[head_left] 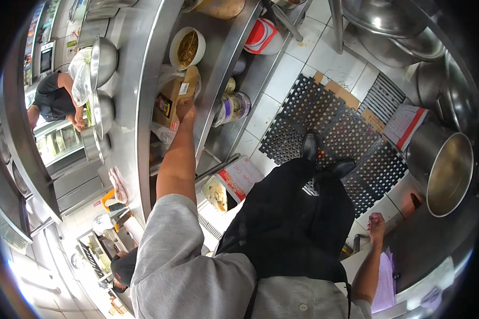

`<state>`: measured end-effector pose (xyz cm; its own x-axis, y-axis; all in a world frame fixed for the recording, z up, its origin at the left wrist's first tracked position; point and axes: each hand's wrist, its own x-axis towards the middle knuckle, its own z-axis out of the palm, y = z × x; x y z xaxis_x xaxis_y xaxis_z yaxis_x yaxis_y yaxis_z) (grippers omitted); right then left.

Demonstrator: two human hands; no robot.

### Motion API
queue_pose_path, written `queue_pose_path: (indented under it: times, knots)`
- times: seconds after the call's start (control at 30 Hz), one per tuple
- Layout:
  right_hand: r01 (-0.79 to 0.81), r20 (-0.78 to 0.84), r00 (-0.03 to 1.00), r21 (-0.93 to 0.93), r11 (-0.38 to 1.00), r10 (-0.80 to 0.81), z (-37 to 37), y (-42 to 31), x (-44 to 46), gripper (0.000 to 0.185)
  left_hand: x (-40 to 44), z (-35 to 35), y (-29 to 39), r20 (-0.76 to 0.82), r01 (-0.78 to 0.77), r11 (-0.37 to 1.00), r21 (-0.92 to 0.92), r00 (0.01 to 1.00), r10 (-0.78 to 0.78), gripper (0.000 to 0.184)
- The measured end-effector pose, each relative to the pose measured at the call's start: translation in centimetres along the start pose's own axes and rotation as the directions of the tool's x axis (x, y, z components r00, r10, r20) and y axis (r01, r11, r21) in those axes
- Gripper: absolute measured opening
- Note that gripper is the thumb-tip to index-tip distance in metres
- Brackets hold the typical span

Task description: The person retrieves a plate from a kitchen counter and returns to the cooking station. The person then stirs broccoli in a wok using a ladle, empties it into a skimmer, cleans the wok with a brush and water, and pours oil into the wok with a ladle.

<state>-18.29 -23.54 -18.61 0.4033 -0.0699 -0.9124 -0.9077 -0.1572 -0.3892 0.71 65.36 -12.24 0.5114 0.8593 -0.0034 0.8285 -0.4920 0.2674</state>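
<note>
My left hand [185,110] reaches onto a lower steel shelf and grips the near edge of a brown cardboard box [170,98]. The box has a white label and a dark printed panel, and clear plastic shows around it. A white bowl [188,49] with brown, stringy food stands just beyond the box. Low at my other side, my right hand [377,227] hangs with its fingers curled. Something pinkish shows at its fingers, too small to name. A purple cloth [384,282] hangs near my right forearm.
A labelled jar [233,109] and a red-and-white container [263,37] sit on the lower shelf. A black rubber mat [332,138] lies underfoot. To the right stands a large steel pot [449,173]. Across the counter, a person [58,98] works near steel bowls [104,63].
</note>
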Motion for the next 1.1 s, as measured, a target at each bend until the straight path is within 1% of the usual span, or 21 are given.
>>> queue_pose_path:
  times: [0.13, 0.2, 0.27, 0.3, 0.33, 0.37, 0.4, 0.47, 0.53, 0.6, 0.67, 0.73, 0.77, 0.83, 0.87, 0.93, 0.97, 1.0, 1.03, 1.07, 1.1]
  knots:
    - [-0.057, -0.058, 0.997, -0.003, 0.998, 0.057, -0.8, 0.1, -1.4, 0.008, -0.6, -0.2, 1.4, 0.017, 0.024, 0.999, -0.044, 1.0, -0.023, 0.03]
    - [-0.075, -0.073, 0.994, 0.019, 0.997, 0.076, -1.0, 0.2, -2.2, 0.01, -2.7, -0.9, 3.3, 0.002, -0.005, 0.995, 0.1, 1.0, 0.005, 0.029]
    - [-0.025, -0.065, 0.998, 0.027, 0.999, 0.027, -1.1, 0.5, -2.9, 0.013, -8.5, -3.1, 7.8, 0.109, -0.18, 0.903, 0.389, 0.983, 0.149, 0.022]
    - [-0.053, -0.079, 0.995, 0.063, 0.997, 0.058, -0.7, -0.1, -3.7, 0.015, -11.8, -4.5, 10.1, 0.104, -0.334, 0.926, 0.177, 0.942, 0.32, 0.02]
    - [-0.056, -0.068, 0.996, 0.093, 0.994, 0.063, -0.5, -0.6, -4.6, 0.015, -15.0, -5.7, 11.8, 0.055, -0.479, 0.877, -0.04, 0.875, 0.481, 0.019]
    - [-0.058, -0.057, 0.996, 0.122, 0.991, 0.065, -0.3, -1.0, -5.3, 0.014, -17.3, -5.5, 11.6, 0.193, -0.444, 0.88, -0.168, 0.861, 0.471, 0.019]
    - [0.001, -0.078, 0.997, 0.077, 0.997, 0.005, 0.0, -0.9, -5.9, 0.012, -19.4, -4.5, 10.8, 0.161, -0.545, 0.801, -0.25, 0.792, 0.589, 0.018]
    - [0.013, 0.038, 0.999, 0.183, 0.983, -0.02, -0.7, -0.1, -5.9, 0.009, -25.0, -7.2, 12.2, 0.471, -0.528, 0.796, -0.297, 0.644, 0.603, 0.018]
    - [0.095, 0.003, 0.995, 0.102, 0.99, -0.096, 0.1, -3.8, -9.6, 0.005, -28.4, -8.8, 12.1, 0.602, -0.611, 0.72, -0.328, 0.452, 0.658, 0.022]
    - [0.126, -0.015, 0.992, 0.147, 0.981, -0.125, 0.2, -6.9, -12.4, 0.007, -30.2, -8.8, 9.8, 0.702, -0.575, 0.711, -0.405, 0.302, 0.645, 0.026]
    - [0.185, -0.059, 0.982, 0.119, 0.975, -0.179, -0.3, -9.3, -14.4, 0.008, -29.9, -6.7, 6.5, 0.681, -0.786, 0.466, -0.406, 0.081, 0.728, 0.027]
    - [0.197, -0.122, 0.975, 0.082, 0.977, -0.187, -1.1, -10.8, -16.1, 0.009, -30.2, -7.7, 5.1, 0.78, -0.629, 0.717, -0.301, 0.27, 0.564, 0.026]
    - [0.21, -0.126, 0.972, 0.076, 0.975, -0.199, -1.5, -11.3, -17.0, 0.009, -29.7, -7.6, 4.3, 0.769, -0.699, 0.664, -0.266, 0.262, 0.583, 0.023]
    - [0.263, -0.111, 0.962, 0.152, 0.953, -0.248, -3.2, -10.3, -17.5, 0.009, -30.2, -9.5, 4.8, 0.71, -0.472, 0.856, -0.21, 0.529, 0.465, 0.018]
    - [0.357, -0.104, 0.934, 0.212, 0.91, -0.342, -3.8, -9.1, -17.3, 0.008, -29.9, -10.9, 5.9, 0.778, -0.366, 0.913, -0.18, 0.515, 0.359, 0.013]
    - [0.349, -0.157, 0.932, 0.152, 0.925, -0.326, -4.5, -8.0, -18.0, 0.008, -28.7, -10.7, 6.7, 0.804, -0.59, 0.792, -0.157, 0.388, 0.45, 0.013]
    - [0.314, -0.2, 0.936, 0.096, 0.945, -0.291, -4.7, -7.0, -18.6, 0.008, -28.5, -10.6, 6.8, 0.746, -0.685, 0.701, -0.2, 0.357, 0.562, 0.012]
    - [0.14, -0.082, 0.99, 0.465, 0.874, -0.116, -5.9, -5.3, -17.8, 0.008, -28.3, -10.2, 7.4, 0.74, -0.698, 0.683, -0.216, 0.339, 0.58, 0.012]
    - [0.153, -0.103, 0.988, 0.479, 0.864, -0.118, -5.6, -3.4, -17.3, 0.008, -28.2, -9.7, 7.9, 0.731, -0.768, 0.613, -0.184, 0.31, 0.608, 0.013]
    - [0.18, -0.191, 0.975, 0.399, 0.899, -0.11, -5.1, -1.5, -17.0, 0.01, -28.2, -9.4, 8.3, 0.724, -0.829, 0.539, -0.15, 0.28, 0.631, 0.014]
    - [0.197, -0.274, 0.955, 0.311, 0.93, -0.111, -4.5, 0.8, -15.6, 0.013, -28.8, -10.9, 9.9, 0.731, -0.719, 0.665, -0.202, 0.342, 0.591, 0.018]
